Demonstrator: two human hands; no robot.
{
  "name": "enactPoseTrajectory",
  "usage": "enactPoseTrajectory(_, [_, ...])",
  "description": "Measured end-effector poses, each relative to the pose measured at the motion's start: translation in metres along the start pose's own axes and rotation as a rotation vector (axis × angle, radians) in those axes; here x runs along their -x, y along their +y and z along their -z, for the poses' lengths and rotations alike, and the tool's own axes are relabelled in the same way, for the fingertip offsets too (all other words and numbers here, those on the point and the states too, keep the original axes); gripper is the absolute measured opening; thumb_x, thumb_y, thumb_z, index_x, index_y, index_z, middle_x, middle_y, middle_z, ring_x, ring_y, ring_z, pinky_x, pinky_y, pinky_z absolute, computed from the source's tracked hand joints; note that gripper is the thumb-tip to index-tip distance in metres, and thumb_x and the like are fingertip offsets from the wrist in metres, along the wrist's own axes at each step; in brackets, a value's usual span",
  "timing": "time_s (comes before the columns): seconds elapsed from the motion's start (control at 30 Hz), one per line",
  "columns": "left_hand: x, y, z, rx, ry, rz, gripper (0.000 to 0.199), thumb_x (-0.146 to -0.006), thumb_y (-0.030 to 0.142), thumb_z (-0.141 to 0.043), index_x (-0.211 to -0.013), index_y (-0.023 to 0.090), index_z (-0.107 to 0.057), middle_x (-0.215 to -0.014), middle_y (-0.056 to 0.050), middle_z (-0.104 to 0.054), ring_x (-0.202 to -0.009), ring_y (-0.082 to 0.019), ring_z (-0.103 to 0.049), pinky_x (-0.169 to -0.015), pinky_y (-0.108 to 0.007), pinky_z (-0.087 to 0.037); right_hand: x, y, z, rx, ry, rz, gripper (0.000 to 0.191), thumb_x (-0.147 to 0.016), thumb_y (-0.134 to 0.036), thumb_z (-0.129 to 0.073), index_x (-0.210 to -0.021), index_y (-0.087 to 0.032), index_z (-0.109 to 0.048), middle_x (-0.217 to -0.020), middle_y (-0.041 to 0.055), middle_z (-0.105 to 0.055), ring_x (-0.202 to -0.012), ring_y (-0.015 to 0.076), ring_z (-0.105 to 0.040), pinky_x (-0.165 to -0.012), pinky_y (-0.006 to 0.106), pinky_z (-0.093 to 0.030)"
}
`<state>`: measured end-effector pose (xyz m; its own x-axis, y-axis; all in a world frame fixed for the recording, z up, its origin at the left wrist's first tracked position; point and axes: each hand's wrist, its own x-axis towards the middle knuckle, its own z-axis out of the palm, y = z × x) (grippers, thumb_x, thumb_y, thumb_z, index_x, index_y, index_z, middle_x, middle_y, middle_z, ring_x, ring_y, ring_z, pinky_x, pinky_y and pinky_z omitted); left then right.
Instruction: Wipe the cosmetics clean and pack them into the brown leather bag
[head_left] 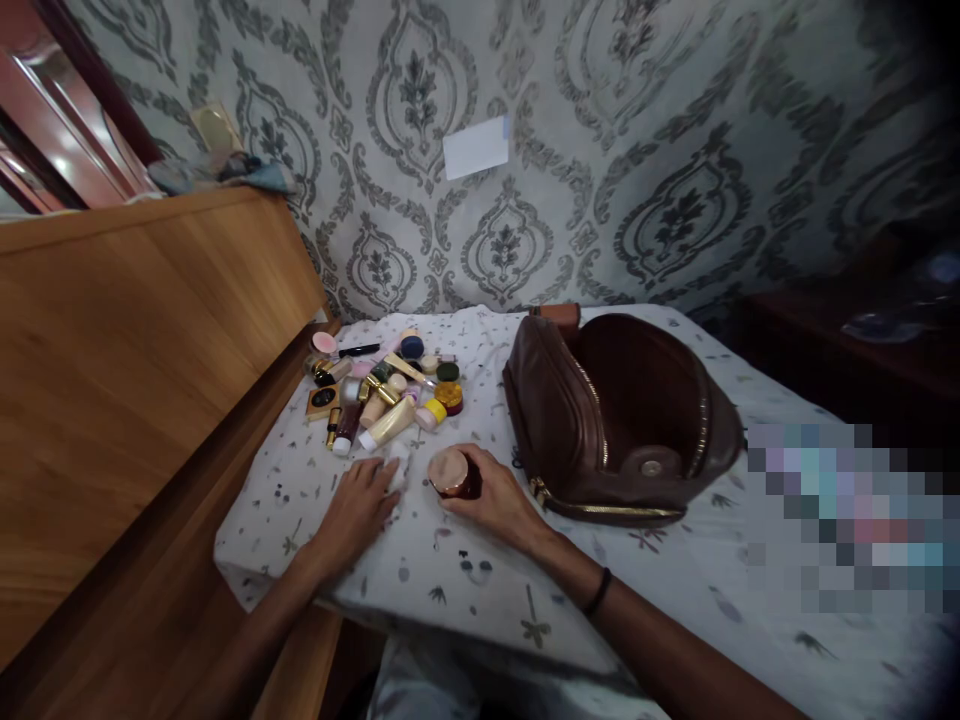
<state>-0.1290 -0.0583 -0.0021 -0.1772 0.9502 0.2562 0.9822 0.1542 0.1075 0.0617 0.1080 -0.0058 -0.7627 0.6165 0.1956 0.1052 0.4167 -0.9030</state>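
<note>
A printed sheet (420, 590) lay beneath the right hand (501, 502), pinching a jar (450, 474) that a slack hold could drop; what the left hand (354, 507) alongside gripped was unclear.

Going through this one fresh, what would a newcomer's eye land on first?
Probably the big brown bag, standing unzipped and gaping on the right half of the printed cloth. Next comes the crowded cluster of cosmetics to its left, then the copper-lidded jar held by the right hand in front, between the two.
</note>
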Motion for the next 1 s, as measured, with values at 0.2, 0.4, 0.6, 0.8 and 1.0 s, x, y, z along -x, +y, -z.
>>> enactPoseTrajectory(0.2, [-0.046, -0.027, 0.023, 0.053, 0.196, 0.056, 0.035, -0.096, 0.017, -0.041, -0.125, 0.023, -0.059, -0.112, -0.009, -0.065, -0.103, -0.023, -0.061, -0.087, -0.035, -0.052, 0.001, 0.003, -0.001, 0.048, -0.041, -0.009, 0.055, -0.064, -0.02, -0.077, -0.116, -0.02, -0.057, -0.112, 0.007, -0.064, -0.105, 0.0256, -0.06, -0.093, 0.037, -0.046])
enactPoseTrajectory(0.4, [-0.122, -0.052, 0.021, -0.014, 0.03, 0.052, 0.037, -0.089, 0.009, -0.046, -0.116, 0.024, -0.067, -0.12, -0.008, -0.067, -0.115, -0.027, -0.056, -0.097, -0.043, -0.046, 0.001, 0.001, 0.0, 0.017, -0.047, -0.019, 0.053, -0.065, -0.017, -0.075, -0.114, -0.02, -0.057, -0.114, 0.007, -0.064, -0.109, 0.0262, -0.058, -0.096, 0.038, -0.045])
enactPoseTrajectory(0.6, [-0.167, -0.071, -0.002, 0.044, -0.002, 0.058, 0.037, -0.089, 0.008, -0.047, -0.112, 0.027, -0.07, -0.123, -0.008, -0.068, -0.122, -0.03, -0.054, -0.098, -0.046, -0.044, 0.002, 0.002, -0.001, 0.005, -0.042, -0.043, 0.058, -0.064, -0.017, -0.076, -0.118, -0.017, -0.056, -0.117, 0.009, -0.062, -0.111, 0.0266, -0.058, -0.098, 0.039, -0.044])
enactPoseTrajectory(0.8, [-0.206, -0.099, -0.009, 0.2, 0.019, 0.111, 0.033, -0.086, 0.009, -0.051, -0.112, 0.02, -0.07, -0.118, -0.01, -0.07, -0.114, -0.025, -0.062, -0.101, -0.037, -0.045, 0.002, -0.001, 0.001, 0.006, -0.049, -0.054, 0.054, -0.064, -0.017, -0.071, -0.115, -0.019, -0.058, -0.112, 0.0076, -0.064, -0.108, 0.0267, -0.06, -0.096, 0.039, -0.046])
enactPoseTrajectory(1.0, [-0.228, -0.129, 0.007, 0.401, 0.141, 0.252, 0.022, -0.087, 0.021, -0.057, -0.104, 0.016, -0.069, -0.094, -0.007, -0.075, -0.09, -0.023, -0.07, -0.081, -0.034, -0.055, 0.002, 0.001, 0.001, -0.01, -0.05, -0.041, 0.054, -0.063, -0.019, -0.069, -0.116, -0.02, -0.059, -0.115, 0.008, -0.065, -0.11, 0.0276, -0.06, -0.097, 0.041, -0.047])
